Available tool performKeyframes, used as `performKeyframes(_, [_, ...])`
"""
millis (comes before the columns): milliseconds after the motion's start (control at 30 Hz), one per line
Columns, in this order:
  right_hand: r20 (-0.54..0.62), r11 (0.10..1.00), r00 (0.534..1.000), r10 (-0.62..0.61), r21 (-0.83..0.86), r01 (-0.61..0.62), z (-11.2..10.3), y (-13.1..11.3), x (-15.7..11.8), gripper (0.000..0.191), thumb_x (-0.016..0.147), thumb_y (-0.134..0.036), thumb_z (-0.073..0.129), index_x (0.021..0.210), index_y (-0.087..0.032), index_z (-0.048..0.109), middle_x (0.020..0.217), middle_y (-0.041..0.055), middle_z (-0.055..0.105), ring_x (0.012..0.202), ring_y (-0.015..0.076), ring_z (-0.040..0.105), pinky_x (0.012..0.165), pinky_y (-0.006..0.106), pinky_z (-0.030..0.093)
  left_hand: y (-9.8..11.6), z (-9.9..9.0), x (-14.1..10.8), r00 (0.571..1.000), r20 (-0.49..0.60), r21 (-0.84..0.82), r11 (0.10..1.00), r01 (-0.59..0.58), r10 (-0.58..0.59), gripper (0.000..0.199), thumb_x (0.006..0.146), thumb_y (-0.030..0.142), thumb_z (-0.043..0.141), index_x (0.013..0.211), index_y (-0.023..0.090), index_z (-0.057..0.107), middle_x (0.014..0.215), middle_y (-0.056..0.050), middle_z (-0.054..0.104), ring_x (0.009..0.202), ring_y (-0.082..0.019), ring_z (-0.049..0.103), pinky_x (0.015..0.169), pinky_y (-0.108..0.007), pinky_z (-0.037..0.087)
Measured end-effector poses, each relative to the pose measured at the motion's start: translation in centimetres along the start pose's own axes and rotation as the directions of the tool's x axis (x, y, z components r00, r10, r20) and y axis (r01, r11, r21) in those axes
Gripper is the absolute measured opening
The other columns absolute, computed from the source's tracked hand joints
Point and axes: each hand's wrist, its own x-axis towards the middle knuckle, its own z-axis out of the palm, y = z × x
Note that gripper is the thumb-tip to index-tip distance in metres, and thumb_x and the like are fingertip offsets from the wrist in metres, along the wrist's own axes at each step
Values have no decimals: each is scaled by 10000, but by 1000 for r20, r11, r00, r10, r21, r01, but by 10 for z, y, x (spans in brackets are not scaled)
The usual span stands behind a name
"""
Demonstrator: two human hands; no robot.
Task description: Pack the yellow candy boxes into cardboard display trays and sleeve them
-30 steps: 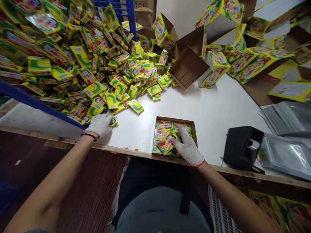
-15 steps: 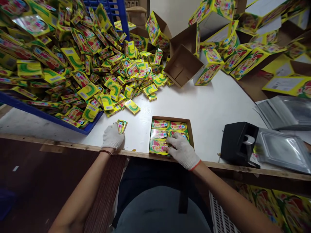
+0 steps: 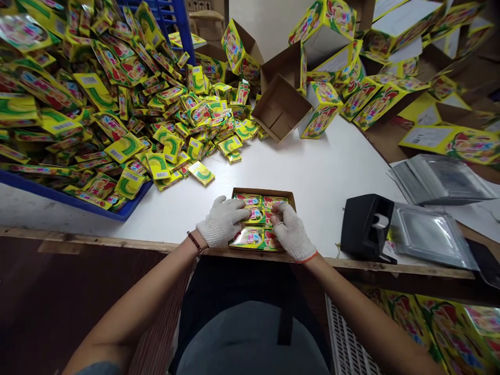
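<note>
A shallow open carton [image 3: 291,198] lies at the table's front edge, filled with small yellow-green candy boxes [image 3: 252,237] printed with bright lettering. My left hand [image 3: 222,221], in a white knitted glove with a bead bracelet at the wrist, reaches over the carton's left side. Its thumb and fingers close on a candy box in the middle row. At the right side, my gloved right hand [image 3: 292,232] has its thumb and bent fingers on the candy box beside it. My hands cover parts of both boxes and of the carton's sides.
A blue crate [image 3: 133,208] at the left spills a heap of candy boxes [image 3: 164,140] onto the white table [image 3: 250,174]. Open display cartons [image 3: 320,109] are piled at the back right. A black tape dispenser [image 3: 363,224] and clear plastic trays [image 3: 429,234] lie right.
My left hand has moved right from the table to the carton, bringing the small candy box it held. My right hand has shifted slightly up along the carton's right side. The view has shifted somewhat.
</note>
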Motion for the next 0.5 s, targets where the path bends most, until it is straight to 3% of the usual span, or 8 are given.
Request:
performKeyframes(67, [24,985,989,-148,-85,149,9,-5,6,388,897,-288,486,1260,-163,537,1240,161,616,1135,279,603,1000,490,495,-5,-1,-9,999,-27,3,1000,-19,19,204,816,219,605,982,236,722,1159,-75,665,1073,-275,613,966,-513,399])
performKeyframes(167, [222,926,936,-274,-203,319,27,-19,9,545,887,-293,531,1398,-110,483,1347,208,552,1326,328,465,1129,545,382,-21,0,-18,985,-175,-75,997,-6,-7,183,868,294,568,804,215,721,1157,-74,669,1053,-248,615,969,-459,428])
performKeyframes(267, [389,869,899,-202,-351,348,37,-31,3,675,871,-336,606,1475,-86,442,1449,251,464,1409,414,338,1148,629,302,-57,3,-13,914,-309,-135,964,229,-261,209,875,264,529,938,205,719,1238,-105,632,1110,-255,593,973,-415,462])
performKeyframes(367, [439,828,890,-121,-450,335,39,-38,-2,728,866,-408,641,1498,-106,440,1519,260,388,1440,474,253,1124,671,286,-106,4,5,797,-281,-50,837,545,-535,449,774,303,648,1206,180,641,1369,-172,525,1273,-356,481,1063,-489,394])
performKeyframes(433, [450,819,886,-108,-465,336,39,-39,-3,745,870,-443,641,1506,-114,434,1524,256,389,1441,477,250,1122,672,285,-135,3,19,761,-202,20,775,632,-616,641,690,376,730,1282,179,587,1382,-201,487,1306,-413,423,1080,-536,347])
performKeyframes(500, [443,826,889,-121,-451,337,38,-36,-3,737,875,-455,634,1502,-117,443,1517,253,403,1444,469,255,1131,671,271,-152,2,30,751,-145,7,758,652,-645,654,649,425,747,1238,182,600,1340,-206,501,1293,-436,418,1065,-559,339])
